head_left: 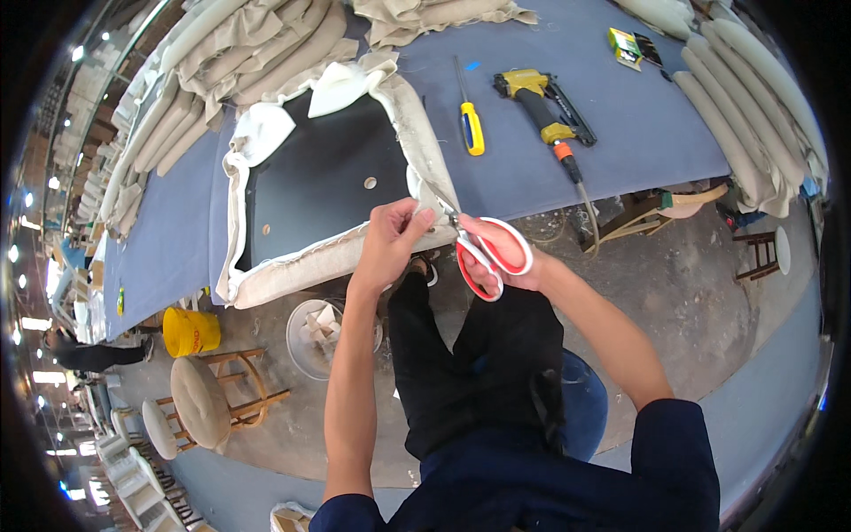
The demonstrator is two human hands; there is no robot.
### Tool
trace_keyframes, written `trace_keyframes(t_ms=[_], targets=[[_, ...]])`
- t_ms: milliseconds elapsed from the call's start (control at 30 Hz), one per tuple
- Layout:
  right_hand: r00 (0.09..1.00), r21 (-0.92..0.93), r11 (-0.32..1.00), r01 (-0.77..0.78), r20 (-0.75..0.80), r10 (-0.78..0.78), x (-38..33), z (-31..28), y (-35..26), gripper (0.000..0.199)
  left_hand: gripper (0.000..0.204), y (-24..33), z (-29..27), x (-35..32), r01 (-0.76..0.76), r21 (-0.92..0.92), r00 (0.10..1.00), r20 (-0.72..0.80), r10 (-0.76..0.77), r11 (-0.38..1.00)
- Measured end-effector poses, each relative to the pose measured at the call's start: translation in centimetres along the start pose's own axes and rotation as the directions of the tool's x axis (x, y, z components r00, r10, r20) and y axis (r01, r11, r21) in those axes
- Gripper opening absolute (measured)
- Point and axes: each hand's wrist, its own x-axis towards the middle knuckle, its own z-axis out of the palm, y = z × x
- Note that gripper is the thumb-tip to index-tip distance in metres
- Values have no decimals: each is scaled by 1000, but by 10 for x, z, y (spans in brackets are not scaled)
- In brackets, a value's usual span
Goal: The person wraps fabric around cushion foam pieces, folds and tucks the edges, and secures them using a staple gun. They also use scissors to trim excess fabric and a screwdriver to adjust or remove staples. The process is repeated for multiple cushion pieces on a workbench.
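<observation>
An upholstered seat panel (306,282) lies at the table's near edge, black backing board (328,164) facing up. Beige fabric and white padding (266,133) wrap over its rim. My left hand (390,238) is closed at the panel's near right corner, thumb and fingers pinching the fabric edge. In my right hand (523,266) are scissors (463,253) with red and white handles, fingers through the loops. Their blades point at that same corner, close to my left fingertips; the fingers partly hide whether the blades touch the fabric.
A yellow screwdriver (472,130) and a yellow-black air stapler (534,102) with a hose lie right of the panel on the blue-grey table (638,133). Stacked beige covers (266,44) line the back. Below are a scrap bucket (297,341), a yellow bucket (189,332) and stools (199,399).
</observation>
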Motion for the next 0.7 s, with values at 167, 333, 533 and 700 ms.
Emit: trace_keyframes(t_ms=[167, 333, 533, 700], targets=[[981, -1, 981, 193, 17, -193, -15, -11, 12, 44, 26, -5, 8, -6, 25, -26, 987, -155, -29, 999], [991, -382, 919, 102, -40, -127, 8, -2, -31, 63, 27, -7, -12, -9, -21, -67, 998, -64, 17, 998], [982, -491, 869, 64, -126, -144, 0, 3, -39, 63, 21, -20, -14, -5, -51, -301, 999, -24, 46, 952], [944, -642, 752, 150, -133, -302, 15, -2, -47, 59, 19, -21, -18, -21, -35, -459, 994, -111, -18, 888]])
